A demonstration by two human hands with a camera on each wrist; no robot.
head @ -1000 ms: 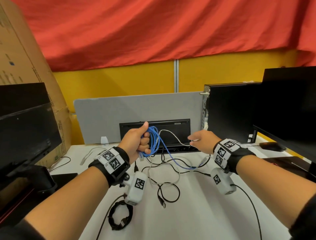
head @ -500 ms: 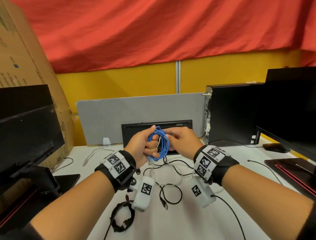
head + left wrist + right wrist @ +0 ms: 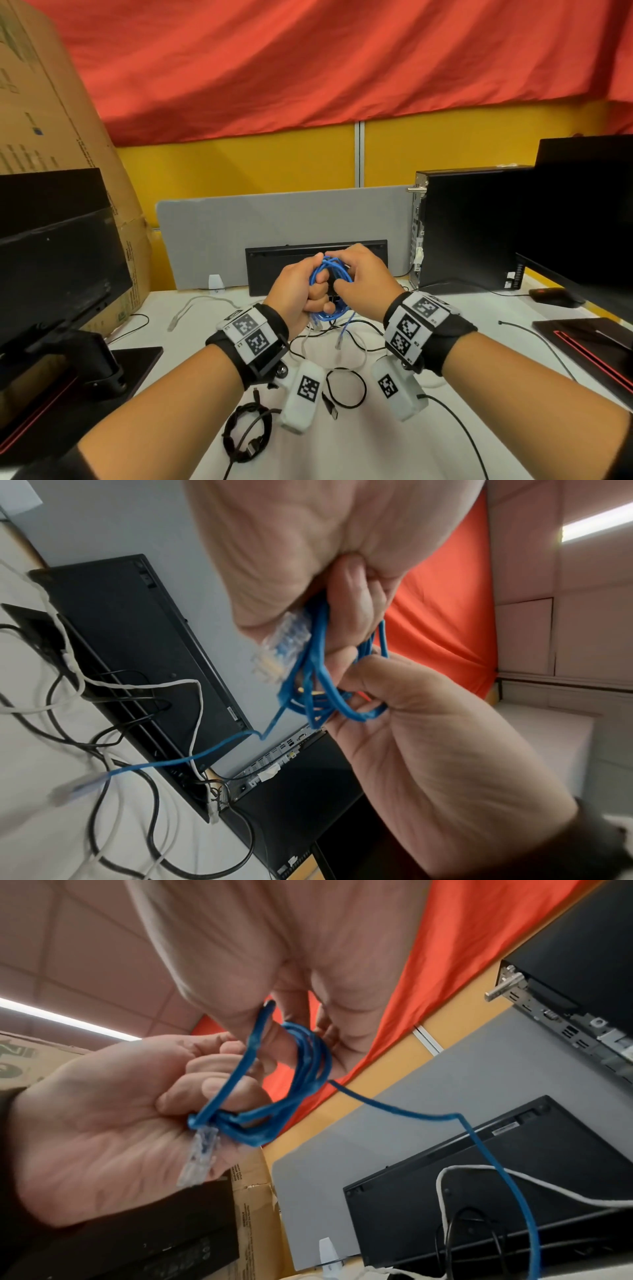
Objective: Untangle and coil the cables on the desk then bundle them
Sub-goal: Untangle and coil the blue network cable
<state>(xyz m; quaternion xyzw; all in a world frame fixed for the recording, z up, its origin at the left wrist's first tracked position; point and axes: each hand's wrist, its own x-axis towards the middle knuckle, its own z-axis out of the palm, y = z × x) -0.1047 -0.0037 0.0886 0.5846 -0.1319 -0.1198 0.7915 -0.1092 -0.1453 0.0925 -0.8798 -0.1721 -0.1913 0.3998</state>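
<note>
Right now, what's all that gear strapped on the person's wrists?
Each bare forearm wears a black wrist strap carrying white plates printed with black square-pattern markers: left strap, right strap. A white rounded camera pod with its own marker hangs under each wrist: left pod, right pod. Dark sleeves show near the elbows.

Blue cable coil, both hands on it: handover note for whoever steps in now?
Left hand: grips the blue cable coil.
Right hand: fingers curled on the same coil, held above the desk.
Done: most of it is looped; one black cable coil lies near the front edge.
Left: wind in the hanging blue tail, sort the white cable and loose black cables, then bundle.
</note>
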